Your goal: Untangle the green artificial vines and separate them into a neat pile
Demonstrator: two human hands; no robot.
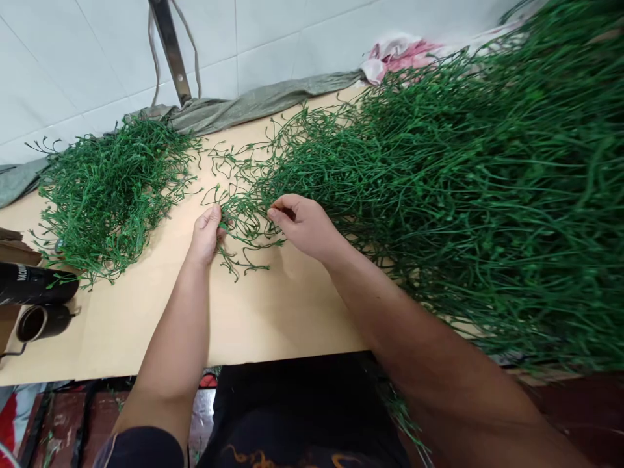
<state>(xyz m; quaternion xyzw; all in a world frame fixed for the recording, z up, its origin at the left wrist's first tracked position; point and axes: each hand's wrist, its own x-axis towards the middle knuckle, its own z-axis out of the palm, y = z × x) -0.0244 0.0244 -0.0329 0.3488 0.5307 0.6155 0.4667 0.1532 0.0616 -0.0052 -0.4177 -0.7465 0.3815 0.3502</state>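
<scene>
My left hand (207, 234) is closed on a small bunch of thin green stems (248, 218) with bud-like tips, which fans out to its right over the table. My right hand (302, 224) is held just to the right, at the tip of a large heap of the same stems (439, 182). Its thumb and forefinger are pinched together by the stem ends. Whatever lies between those fingertips is too small to make out.
A smaller heap of green stems (117, 188) lies on the left of the tan tabletop (273, 318). A black flask (34, 284) and a dark mug (43, 323) stand at the left edge. Grey cloth (229, 114) and a pink-white cloth (404, 55) line the tiled wall.
</scene>
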